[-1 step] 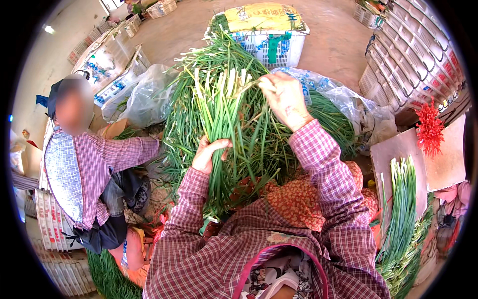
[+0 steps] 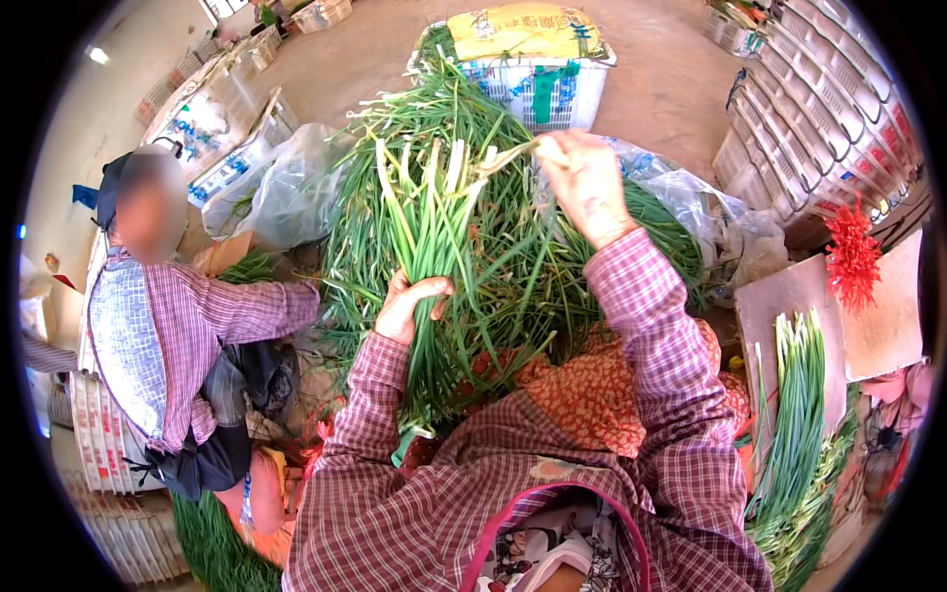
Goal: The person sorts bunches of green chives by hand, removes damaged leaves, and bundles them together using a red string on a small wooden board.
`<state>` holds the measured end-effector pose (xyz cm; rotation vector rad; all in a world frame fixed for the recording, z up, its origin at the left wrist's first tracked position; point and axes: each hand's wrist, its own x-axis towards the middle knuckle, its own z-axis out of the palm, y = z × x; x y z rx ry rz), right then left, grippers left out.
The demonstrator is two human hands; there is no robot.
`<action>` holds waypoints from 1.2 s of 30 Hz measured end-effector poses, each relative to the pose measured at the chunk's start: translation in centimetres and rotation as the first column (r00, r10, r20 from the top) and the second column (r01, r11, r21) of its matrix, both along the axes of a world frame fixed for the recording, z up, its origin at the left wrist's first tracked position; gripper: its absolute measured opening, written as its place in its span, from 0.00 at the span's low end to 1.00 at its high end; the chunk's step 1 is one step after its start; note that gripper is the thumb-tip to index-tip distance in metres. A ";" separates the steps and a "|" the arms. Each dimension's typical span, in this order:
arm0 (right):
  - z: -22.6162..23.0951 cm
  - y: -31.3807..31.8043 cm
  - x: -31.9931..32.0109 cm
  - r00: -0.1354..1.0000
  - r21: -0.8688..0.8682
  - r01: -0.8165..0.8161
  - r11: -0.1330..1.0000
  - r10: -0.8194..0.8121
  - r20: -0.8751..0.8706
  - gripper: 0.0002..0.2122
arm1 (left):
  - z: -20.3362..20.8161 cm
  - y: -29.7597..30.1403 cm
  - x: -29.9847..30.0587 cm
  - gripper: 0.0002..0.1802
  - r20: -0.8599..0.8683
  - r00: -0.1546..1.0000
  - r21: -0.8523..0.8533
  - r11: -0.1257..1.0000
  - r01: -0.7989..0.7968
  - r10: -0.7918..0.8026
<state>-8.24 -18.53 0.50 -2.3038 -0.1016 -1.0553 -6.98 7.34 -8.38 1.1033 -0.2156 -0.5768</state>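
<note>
My left hand (image 2: 409,307) is closed around a bunch of garlic chives (image 2: 434,242), with its pale cut ends up and the green leaves hanging toward my lap. Up and to the right, my right hand (image 2: 590,187) is closed, its fingertips pinching a thin pale strip of chive leaf (image 2: 513,155) that still runs to the tops of the bunch. Behind both hands lies a big heap of loose garlic chives (image 2: 370,212). At my right, a neat bundle of chives (image 2: 801,414) rests on a board (image 2: 789,286).
A co-worker (image 2: 173,316) sits at the left, one arm reaching to the heap. Beyond the heap stands a white crate (image 2: 538,94) topped by a yellow sack (image 2: 523,32). Clear plastic sheets (image 2: 296,187) flank the heap. Stacked crates (image 2: 819,128) and red ties (image 2: 853,259) are at the right.
My right hand has moved slightly right and away from the bunch, drawing the strip out longer. My left hand with the bunch has shifted a little to the left.
</note>
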 end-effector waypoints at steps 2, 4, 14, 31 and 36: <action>0.2 -2.2 -0.1 0.996 0.070 0.067 0.995 -0.070 0.046 0.06 | 0.0 1.0 -0.1 0.06 0.002 1.000 -0.006 1.000 -0.007 0.007; 0.3 -4.1 -0.5 0.984 0.036 0.174 0.984 -0.175 0.024 0.07 | -1.1 2.1 0.3 0.06 0.022 0.999 0.013 0.999 -0.031 0.030; -0.4 2.6 -1.0 0.986 0.213 -0.115 0.970 0.138 -0.097 0.10 | -0.7 0.5 -1.3 0.11 0.105 0.990 0.072 0.992 -0.106 0.098; -4.2 4.4 -1.0 0.928 0.084 -0.335 0.938 0.344 -0.144 0.10 | -0.8 -1.4 -1.3 0.12 -0.003 0.999 -0.005 0.999 -0.053 0.053; -7.8 5.3 -3.3 0.786 -0.042 -0.438 0.898 0.360 -0.503 0.09 | -0.6 -0.8 -1.0 0.11 0.033 0.997 -0.011 0.998 -0.063 0.064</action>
